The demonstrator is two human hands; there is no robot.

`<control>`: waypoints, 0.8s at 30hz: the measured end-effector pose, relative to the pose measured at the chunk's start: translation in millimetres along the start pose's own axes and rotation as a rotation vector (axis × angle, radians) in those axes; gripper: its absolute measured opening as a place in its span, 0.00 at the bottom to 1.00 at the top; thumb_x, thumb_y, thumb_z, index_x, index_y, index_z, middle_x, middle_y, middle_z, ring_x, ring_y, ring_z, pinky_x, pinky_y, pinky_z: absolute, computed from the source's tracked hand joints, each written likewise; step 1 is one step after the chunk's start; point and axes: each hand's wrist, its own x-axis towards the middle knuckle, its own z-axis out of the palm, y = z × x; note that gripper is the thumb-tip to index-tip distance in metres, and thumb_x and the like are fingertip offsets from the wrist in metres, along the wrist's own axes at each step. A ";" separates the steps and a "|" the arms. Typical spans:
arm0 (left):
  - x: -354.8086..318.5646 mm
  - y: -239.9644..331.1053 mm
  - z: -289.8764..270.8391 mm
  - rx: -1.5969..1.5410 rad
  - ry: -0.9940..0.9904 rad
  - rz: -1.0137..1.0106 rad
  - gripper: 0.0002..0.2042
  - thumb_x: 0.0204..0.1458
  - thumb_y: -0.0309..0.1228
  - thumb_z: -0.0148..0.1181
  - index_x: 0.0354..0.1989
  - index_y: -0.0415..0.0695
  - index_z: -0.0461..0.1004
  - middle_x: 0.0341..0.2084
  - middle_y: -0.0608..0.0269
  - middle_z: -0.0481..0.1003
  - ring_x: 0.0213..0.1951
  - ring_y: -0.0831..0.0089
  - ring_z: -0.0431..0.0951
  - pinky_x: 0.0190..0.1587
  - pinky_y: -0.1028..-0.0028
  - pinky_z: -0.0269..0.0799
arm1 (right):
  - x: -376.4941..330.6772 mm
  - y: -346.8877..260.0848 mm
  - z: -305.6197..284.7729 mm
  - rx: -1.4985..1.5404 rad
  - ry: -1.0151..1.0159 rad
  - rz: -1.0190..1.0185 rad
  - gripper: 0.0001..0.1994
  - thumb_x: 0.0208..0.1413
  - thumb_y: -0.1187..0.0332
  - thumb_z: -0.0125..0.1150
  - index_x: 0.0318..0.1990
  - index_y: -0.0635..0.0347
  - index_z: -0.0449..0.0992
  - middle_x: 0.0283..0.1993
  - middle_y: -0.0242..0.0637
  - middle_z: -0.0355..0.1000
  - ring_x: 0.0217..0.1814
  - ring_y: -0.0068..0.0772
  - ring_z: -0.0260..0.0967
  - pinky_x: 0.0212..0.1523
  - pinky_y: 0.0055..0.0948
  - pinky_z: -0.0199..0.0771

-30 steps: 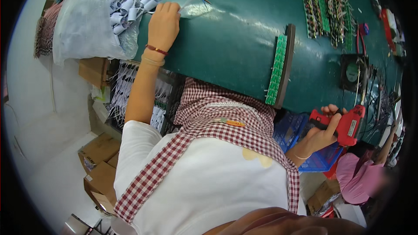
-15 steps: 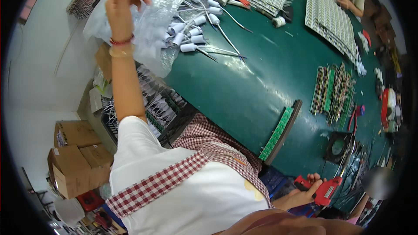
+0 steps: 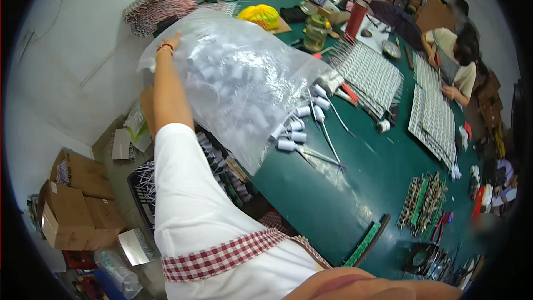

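Your left hand (image 3: 169, 44): gripping clear bag (image 3: 239, 83), far left | right hand: unseen | risk: white cylindrical parts (image 3: 297, 128) spilling across green desk (image 3: 344, 200).

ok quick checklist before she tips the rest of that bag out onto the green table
1. Grip on the bag: left hand holds the clear plastic bag by its raised end. Ok.
2. Bag mouth over the table: the lower end lies on the green table. Ok.
3. Landing spot: white cylinders with long leads already lie at the mouth. Not ok, crowded.
4. Edge margin: the mouth sits near the table's near edge, with a crate of parts below. Not ok.
5. Right hand: out of view. Cannot tell.
6. Co-worker at the far side: well apart. Ok.
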 end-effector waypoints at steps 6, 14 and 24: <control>63.1 -88.2 -59.7 0.117 -0.094 0.111 0.27 0.53 0.50 0.41 0.54 0.44 0.68 0.57 0.48 0.63 0.60 0.53 0.62 0.60 0.59 0.56 | 38.9 29.5 41.1 0.145 -0.157 0.093 0.13 0.55 0.69 0.56 0.44 0.66 0.66 0.29 0.41 0.70 0.25 0.30 0.66 0.26 0.29 0.69; 11.2 -60.4 -109.2 -0.070 0.504 0.272 0.14 0.51 0.35 0.51 0.37 0.39 0.77 0.39 0.50 0.77 0.41 0.57 0.78 0.42 0.62 0.72 | 66.1 48.6 64.9 0.236 -0.234 0.144 0.12 0.56 0.67 0.58 0.43 0.65 0.69 0.31 0.38 0.71 0.28 0.27 0.66 0.30 0.26 0.69; -234.0 150.9 -188.3 -1.813 -0.163 0.721 0.10 0.54 0.31 0.51 0.32 0.37 0.74 0.27 0.68 0.72 0.30 0.78 0.70 0.35 0.75 0.66 | 76.7 59.3 16.9 0.296 -0.158 0.213 0.11 0.56 0.66 0.59 0.42 0.63 0.72 0.34 0.35 0.73 0.31 0.22 0.67 0.34 0.22 0.69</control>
